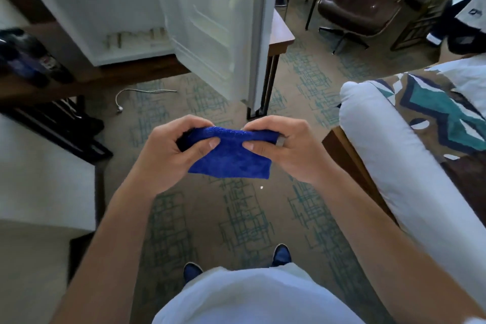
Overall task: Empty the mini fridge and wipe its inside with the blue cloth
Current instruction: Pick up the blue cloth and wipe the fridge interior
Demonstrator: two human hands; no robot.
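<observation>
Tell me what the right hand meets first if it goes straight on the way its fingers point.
The right hand points inward across the folded blue cloth it pinches, so it would likely meet the left hand gripping the opposite end; depth looks roughly equal.

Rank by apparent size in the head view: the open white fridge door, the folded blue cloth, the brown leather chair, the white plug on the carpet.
1. Open white fridge door
2. Brown leather chair, though farther away, so it looks smaller than it is
3. Folded blue cloth, nearest the camera
4. White plug

Blue cloth point(231, 158), white mini fridge point(86, 8), tan carpet point(236, 218) with teal crosshatching.
</observation>
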